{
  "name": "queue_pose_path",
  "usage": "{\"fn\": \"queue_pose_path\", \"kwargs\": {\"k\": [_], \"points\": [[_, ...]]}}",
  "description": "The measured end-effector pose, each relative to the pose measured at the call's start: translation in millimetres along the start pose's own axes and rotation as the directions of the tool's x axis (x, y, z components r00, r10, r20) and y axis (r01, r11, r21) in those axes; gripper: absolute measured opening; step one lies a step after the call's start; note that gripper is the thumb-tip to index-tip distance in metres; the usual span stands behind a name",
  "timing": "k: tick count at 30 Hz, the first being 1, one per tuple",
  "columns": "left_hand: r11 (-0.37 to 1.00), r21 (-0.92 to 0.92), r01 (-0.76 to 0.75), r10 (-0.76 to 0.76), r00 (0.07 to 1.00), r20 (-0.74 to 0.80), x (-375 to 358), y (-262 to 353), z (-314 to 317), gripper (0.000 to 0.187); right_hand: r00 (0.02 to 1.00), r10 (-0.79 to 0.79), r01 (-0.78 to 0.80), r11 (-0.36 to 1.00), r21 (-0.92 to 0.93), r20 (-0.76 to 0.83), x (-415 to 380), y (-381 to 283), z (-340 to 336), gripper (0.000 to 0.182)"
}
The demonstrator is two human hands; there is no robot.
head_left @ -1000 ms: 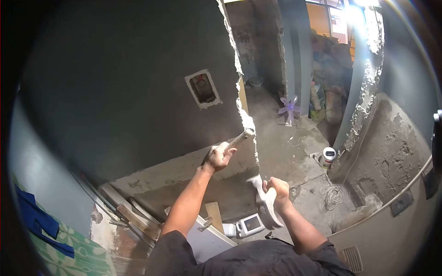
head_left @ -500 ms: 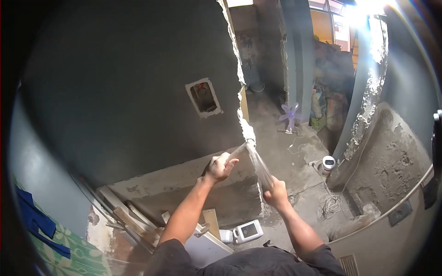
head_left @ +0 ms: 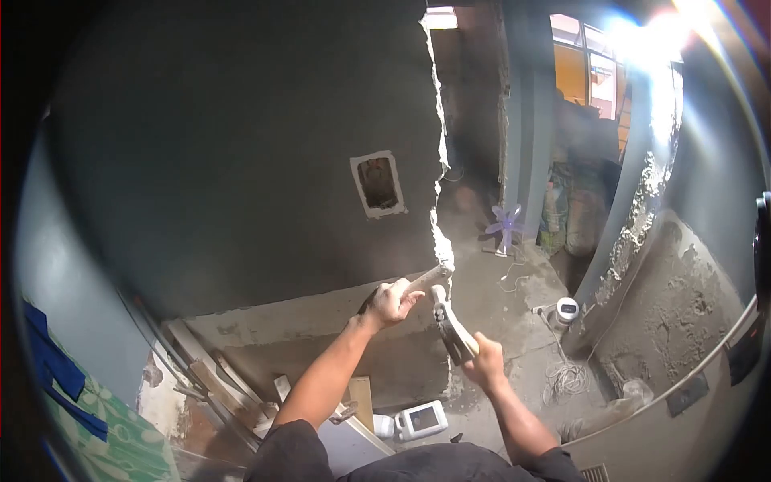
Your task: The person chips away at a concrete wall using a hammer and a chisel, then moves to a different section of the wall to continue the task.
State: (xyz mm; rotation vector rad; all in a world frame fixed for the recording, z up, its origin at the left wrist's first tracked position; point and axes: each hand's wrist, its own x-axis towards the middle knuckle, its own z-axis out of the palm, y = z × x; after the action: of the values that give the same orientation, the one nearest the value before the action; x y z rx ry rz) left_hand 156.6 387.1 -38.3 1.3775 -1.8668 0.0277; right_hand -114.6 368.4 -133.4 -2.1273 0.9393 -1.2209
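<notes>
My left hand is closed around a dusty chisel. The chisel's far end meets the broken white edge of the dark grey wall. Lower and to the right, my right hand grips the handle of a hammer. Its head is just below the chisel's tip, and a small gap seems to separate them. A white-rimmed rectangular hole sits in the wall above my left hand.
White plastic jug stands on the floor near my body. Wooden boards lean at the lower left. Beyond the wall edge are a purple flower-shaped fan, a white cylinder and coiled cable. Green patterned cloth lies left.
The hammer, smeared by motion at the chisel earlier, now shows clearly and slightly lower, apart from it. The view has shifted a little; my left hand keeps its hold.
</notes>
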Motion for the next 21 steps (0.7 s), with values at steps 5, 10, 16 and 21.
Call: {"fn": "queue_pose_path", "kwargs": {"k": [5, 10, 16, 21], "points": [[0.996, -0.083, 0.043, -0.042, 0.999, 0.01, -0.6, 4.2, -1.1, 0.028, 0.841, -0.416, 0.447, 0.894, 0.012, -0.346, -9.3, -39.5, -12.4, 0.025], [0.999, -0.041, -0.004, 0.005, 1.0, 0.002, -0.2, -1.7, 0.3, 0.027, 0.916, -0.261, 0.288, 0.957, 0.045, -0.306, -1.3, -15.6, 12.3, 0.017], [0.998, 0.022, -0.063, 0.063, 0.998, -0.012, -4.2, -5.5, 1.6, 0.026, 0.993, -0.112, 0.12, 0.96, 0.252, -0.043, -13.8, -23.0, 10.3, 0.025], [0.999, -0.027, 0.018, -0.018, 1.0, -0.005, -0.1, -2.0, -0.7, 0.029, 0.764, -0.47, 0.565, 0.818, 0.109, -0.442, -6.3, -43.1, 5.7, 0.024]]}}
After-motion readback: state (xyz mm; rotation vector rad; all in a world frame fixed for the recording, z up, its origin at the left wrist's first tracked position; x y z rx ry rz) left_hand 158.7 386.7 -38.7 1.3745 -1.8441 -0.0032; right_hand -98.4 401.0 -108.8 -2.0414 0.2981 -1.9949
